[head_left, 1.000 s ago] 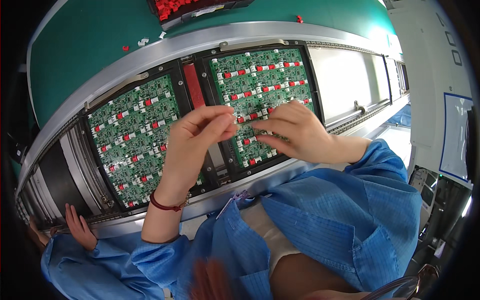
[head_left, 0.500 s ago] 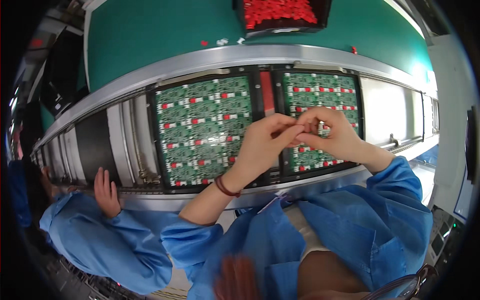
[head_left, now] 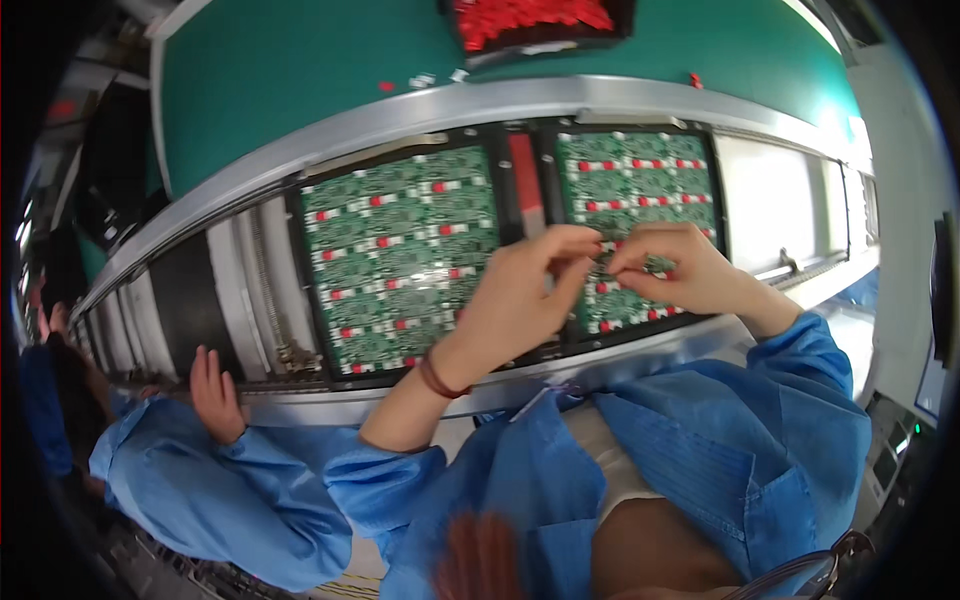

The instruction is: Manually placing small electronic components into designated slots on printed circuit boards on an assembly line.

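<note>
My left hand (head_left: 530,288) is above the frame bar and the left edge of the right circuit board panel (head_left: 640,160), fingers curled in and thumb below them. Close beside it, over the same panel, my right hand (head_left: 690,268) has its thumb and fingertips pinched together. Whatever either hand holds is hidden or too small to make out; a small gap separates the hands. Green, in a black frame, the panel carries rows of small white and red parts. A second such circuit board panel (head_left: 400,262) lies to the left, under no hand.
A metal rail (head_left: 400,118) borders the line. On the green surface beyond stands a black bin (head_left: 550,45) of red parts, with a few loose pieces nearby. At left, a co-worker's hand (head_left: 216,396) rests at the near rail. A blurred hand (head_left: 480,555) shows at the lower edge.
My hands, fingertips touching before, have come slightly apart, the right one shifting right. The whole view has shifted a little. The co-worker's hand stays by the rail.
</note>
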Tool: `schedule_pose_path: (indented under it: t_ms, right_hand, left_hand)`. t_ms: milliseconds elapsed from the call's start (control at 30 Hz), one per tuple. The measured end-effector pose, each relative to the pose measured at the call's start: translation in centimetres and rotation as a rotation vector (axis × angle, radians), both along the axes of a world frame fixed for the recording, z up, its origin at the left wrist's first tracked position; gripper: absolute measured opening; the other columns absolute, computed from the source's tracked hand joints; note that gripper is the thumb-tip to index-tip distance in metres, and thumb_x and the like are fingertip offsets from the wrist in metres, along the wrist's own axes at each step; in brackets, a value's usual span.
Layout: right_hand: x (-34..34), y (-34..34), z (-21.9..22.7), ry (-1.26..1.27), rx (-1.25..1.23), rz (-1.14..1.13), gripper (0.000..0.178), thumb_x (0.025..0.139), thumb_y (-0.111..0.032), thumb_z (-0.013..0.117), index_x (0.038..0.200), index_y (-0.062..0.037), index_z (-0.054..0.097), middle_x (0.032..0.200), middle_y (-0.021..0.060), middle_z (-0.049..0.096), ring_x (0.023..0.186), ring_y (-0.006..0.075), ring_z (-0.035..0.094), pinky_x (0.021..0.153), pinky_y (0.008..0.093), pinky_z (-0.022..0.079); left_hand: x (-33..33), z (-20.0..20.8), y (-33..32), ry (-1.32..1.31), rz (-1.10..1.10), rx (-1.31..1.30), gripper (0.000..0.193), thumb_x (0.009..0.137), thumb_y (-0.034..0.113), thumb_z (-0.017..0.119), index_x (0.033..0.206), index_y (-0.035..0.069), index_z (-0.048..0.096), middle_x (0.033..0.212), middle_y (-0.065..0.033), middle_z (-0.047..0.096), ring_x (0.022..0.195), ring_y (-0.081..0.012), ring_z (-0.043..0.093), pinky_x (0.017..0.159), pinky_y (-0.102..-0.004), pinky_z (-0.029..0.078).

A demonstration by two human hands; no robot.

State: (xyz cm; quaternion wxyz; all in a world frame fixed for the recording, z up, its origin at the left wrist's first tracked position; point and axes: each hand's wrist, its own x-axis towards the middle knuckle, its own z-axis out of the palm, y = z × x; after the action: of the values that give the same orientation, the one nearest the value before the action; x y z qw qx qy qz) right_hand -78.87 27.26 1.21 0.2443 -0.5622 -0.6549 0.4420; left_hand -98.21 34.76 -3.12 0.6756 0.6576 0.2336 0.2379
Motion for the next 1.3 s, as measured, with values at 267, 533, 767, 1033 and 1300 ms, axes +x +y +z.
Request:
schedule_pose_path:
  t_ms: [267, 533, 767, 1033, 1300]
  right_hand:
    - [3.9, -4.3, -3.6, 0.473, -0.596, -0.227, 0.017, 0.081, 0.0, 0.057, 0.099, 0.0011, 0.056, 0.079, 0.0064, 0.063, 0.073, 0.0098, 0.062, 0.068, 0.0223, 0.05]
    - [3.3, -6.3, -5.7, -0.069, -0.19, -0.064, 0.013, 0.077, -0.005, 0.063, 0.089, -0.0028, 0.057, 0.076, 0.0048, 0.061, 0.067, 0.0151, 0.062, 0.064, 0.0251, 0.049]
    - [3.9, -6.9, -7.7, -0.164, 0.155, -0.053, 0.014, 0.073, -0.001, 0.061, 0.084, -0.0055, 0.055, 0.076, 0.0037, 0.058, 0.067, 0.017, 0.055, 0.067, 0.0302, 0.042]
    - [3.2, -7.7, -8.2, -0.306, 0.123, -0.048, 0.012, 0.075, -0.007, 0.061, 0.086, -0.0088, 0.055, 0.075, 0.0019, 0.049, 0.072, 0.0172, 0.05, 0.07, 0.0308, 0.036]
    - [2.9, -7.8, -8.2, -0.385, 0.153, -0.11, 0.013, 0.072, -0.008, 0.063, 0.084, -0.011, 0.057, 0.076, 0.0016, 0.046, 0.076, 0.0164, 0.047, 0.072, 0.0303, 0.031]
  left_hand:
    - [1.7, -4.2, 0.6, 0.258, 0.061, 1.018, 0.019, 0.073, 0.003, 0.054, 0.092, 0.003, 0.058, 0.086, -0.0053, 0.06, 0.089, -0.0194, 0.055, 0.093, -0.0368, 0.039]
    - [2.5, -5.3, 0.2, 0.43, -0.019, 1.149, 0.021, 0.073, 0.003, 0.055, 0.093, 0.002, 0.057, 0.076, -0.0048, 0.059, 0.091, -0.0166, 0.054, 0.097, -0.0391, 0.035]
    - [2.8, -5.8, 0.1, 0.446, 0.028, 1.125, 0.016, 0.072, 0.002, 0.054, 0.088, 0.003, 0.057, 0.07, -0.0043, 0.058, 0.085, -0.0152, 0.055, 0.102, -0.0445, 0.029]
    - [1.9, -5.6, 0.0, 0.611, 0.146, 1.105, 0.003, 0.075, 0.004, 0.055, 0.078, 0.005, 0.054, 0.066, -0.0046, 0.056, 0.078, -0.0163, 0.056, 0.103, -0.0478, 0.025]
    - [0.7, -4.5, 1.0, 0.936, 0.318, 1.128, 0.009, 0.079, 0.005, 0.054, 0.071, 0.006, 0.05, 0.056, -0.0056, 0.05, 0.069, -0.0185, 0.055, 0.102, -0.0484, 0.027]
